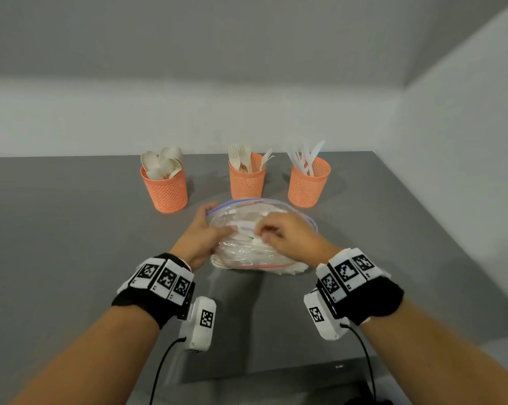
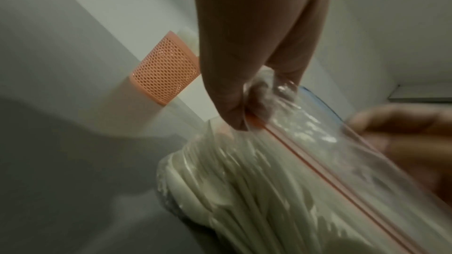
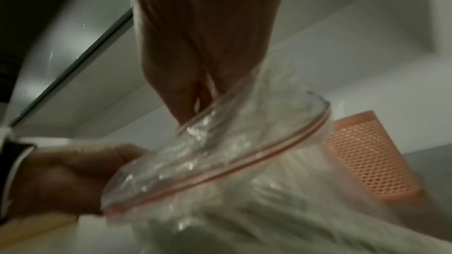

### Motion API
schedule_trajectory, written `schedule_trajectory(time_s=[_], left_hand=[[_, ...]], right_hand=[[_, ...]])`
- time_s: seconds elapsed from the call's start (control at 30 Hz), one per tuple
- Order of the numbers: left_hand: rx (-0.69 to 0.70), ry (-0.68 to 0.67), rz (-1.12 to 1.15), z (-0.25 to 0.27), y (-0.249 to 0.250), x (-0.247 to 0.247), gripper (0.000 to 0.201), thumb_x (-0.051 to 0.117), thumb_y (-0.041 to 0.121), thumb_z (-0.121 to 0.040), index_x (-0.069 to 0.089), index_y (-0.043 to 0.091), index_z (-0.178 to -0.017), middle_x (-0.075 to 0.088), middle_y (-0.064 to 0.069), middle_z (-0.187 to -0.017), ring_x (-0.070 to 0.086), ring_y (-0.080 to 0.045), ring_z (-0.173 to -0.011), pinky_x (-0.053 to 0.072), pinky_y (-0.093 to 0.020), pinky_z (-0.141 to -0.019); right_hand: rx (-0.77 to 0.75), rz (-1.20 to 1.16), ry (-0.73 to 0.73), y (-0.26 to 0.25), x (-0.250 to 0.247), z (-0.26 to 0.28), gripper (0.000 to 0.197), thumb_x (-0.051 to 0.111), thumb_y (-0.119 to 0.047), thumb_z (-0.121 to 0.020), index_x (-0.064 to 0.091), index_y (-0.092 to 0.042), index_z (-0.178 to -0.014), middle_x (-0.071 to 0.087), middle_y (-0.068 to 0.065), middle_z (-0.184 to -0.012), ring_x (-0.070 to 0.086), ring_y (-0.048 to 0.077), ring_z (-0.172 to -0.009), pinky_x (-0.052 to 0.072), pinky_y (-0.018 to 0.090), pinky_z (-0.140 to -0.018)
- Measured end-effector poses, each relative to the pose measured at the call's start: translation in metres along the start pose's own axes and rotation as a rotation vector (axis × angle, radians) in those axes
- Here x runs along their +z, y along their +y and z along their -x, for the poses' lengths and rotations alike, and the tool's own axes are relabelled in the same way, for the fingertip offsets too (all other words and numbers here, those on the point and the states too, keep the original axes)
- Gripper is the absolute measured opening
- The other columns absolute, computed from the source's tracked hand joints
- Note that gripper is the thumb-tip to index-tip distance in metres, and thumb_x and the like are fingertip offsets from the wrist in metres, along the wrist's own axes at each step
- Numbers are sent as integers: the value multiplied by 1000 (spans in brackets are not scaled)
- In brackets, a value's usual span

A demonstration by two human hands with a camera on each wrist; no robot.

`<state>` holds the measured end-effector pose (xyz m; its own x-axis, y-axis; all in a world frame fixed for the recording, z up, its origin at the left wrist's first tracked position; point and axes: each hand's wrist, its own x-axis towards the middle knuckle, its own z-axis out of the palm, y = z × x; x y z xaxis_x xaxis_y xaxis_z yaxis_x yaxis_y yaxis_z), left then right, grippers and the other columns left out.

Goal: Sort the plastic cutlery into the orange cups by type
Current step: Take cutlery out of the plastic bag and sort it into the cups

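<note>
A clear zip bag (image 1: 247, 252) full of white plastic cutlery lies on the grey table (image 1: 71, 229), its mouth open. My left hand (image 1: 217, 220) pinches the bag's left rim at the red zip strip; the left wrist view shows the left hand (image 2: 247, 113) on the bag (image 2: 269, 190). My right hand (image 1: 261, 233) reaches into the mouth, fingers curled round a white piece whose type is hidden. Behind stand three orange mesh cups: spoons in the left cup (image 1: 165, 191), forks in the middle cup (image 1: 247, 182), knives in the right cup (image 1: 308, 185).
White walls close off the table at the back and on the right. The table's near edge runs just under my wrists. In the right wrist view the right hand (image 3: 200, 99) enters the bag (image 3: 220, 161), with an orange cup (image 3: 367, 157) beyond it.
</note>
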<state>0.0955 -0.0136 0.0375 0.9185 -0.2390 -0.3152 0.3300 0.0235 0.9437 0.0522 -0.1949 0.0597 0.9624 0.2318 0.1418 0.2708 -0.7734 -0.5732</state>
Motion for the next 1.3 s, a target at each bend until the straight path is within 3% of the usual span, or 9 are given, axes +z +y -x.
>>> schedule_trajectory(time_s=[0.17, 0.27, 0.37, 0.57, 0.7, 0.83, 1.03, 1.17, 1.3], left_hand=[[78, -97, -495, 1, -8, -8, 108, 59, -15, -68, 5, 32, -148, 48, -14, -117, 59, -31, -101, 52, -46, -90], [45, 31, -655, 1, -15, -7, 106, 60, -9, -71, -1, 27, -150, 30, -15, -138, 48, -29, -117, 43, -30, -94], [13, 76, -634, -5, -18, -11, 96, 63, -4, -74, 9, 21, -149, 35, -17, -142, 47, -31, -122, 40, -37, -105], [-9, 25, -327, -12, -19, -20, 73, 59, -18, -75, 36, 12, -137, 58, -11, -99, 59, -28, -93, 51, -41, -85], [13, 151, -523, -17, -29, -23, 67, 73, -5, -68, 46, 7, -128, 48, -18, -123, 55, -32, -107, 50, -42, -93], [-50, 89, -503, -20, -31, -24, 54, 70, -7, -71, 52, 0, -122, 61, -16, -113, 62, -30, -96, 56, -35, -77], [-11, 48, -473, -30, -35, -31, 44, 71, 9, -71, 62, 4, -114, 69, -16, -105, 66, -30, -95, 53, -47, -90], [-25, 128, -399, -32, -36, -34, 15, 60, 4, -84, 64, 7, -98, 66, -16, -87, 59, -27, -71, 53, -40, -71], [-70, 207, -308, -35, -39, -37, 8, 55, 3, -90, 61, 2, -95, 56, -11, -70, 51, -20, -55, 49, -25, -45]], right_hand=[[252, 452, -352, 25, 8, 2, 50, 64, -11, -79, 44, -9, -125, 47, 10, -127, 44, 24, -119, 36, 30, -98], [198, 497, -308, 26, 21, 0, 74, 71, -19, -76, 32, -10, -138, 39, 11, -138, 37, 26, -130, 32, 35, -109], [140, 481, -256, 29, 28, -2, 64, 70, -27, -78, 40, -11, -132, 40, 9, -135, 38, 24, -128, 31, 34, -107], [199, 236, -229, 36, 19, -13, 49, 59, -30, -87, 49, -4, -127, 47, 12, -131, 42, 26, -125, 32, 30, -100], [252, 223, -266, 39, 24, -16, 82, 73, -40, -74, 33, -11, -139, 33, 8, -141, 30, 23, -133, 28, 36, -111], [83, 410, -238, 31, 36, -17, 71, 72, -42, -74, 43, -9, -130, 45, 10, -133, 40, 24, -125, 27, 31, -108], [99, 288, -189, 28, 53, -17, 74, 74, -43, -72, 44, -18, -135, 47, 10, -121, 44, 25, -114, 31, 32, -103], [229, 176, -173, 24, 43, -24, 55, 76, -32, -72, 57, -5, -116, 58, 11, -120, 51, 25, -116, 36, 32, -100], [280, 123, -237, 22, 41, -25, 55, 68, -23, -80, 49, -10, -130, 52, 9, -132, 46, 25, -126, 33, 30, -104]])
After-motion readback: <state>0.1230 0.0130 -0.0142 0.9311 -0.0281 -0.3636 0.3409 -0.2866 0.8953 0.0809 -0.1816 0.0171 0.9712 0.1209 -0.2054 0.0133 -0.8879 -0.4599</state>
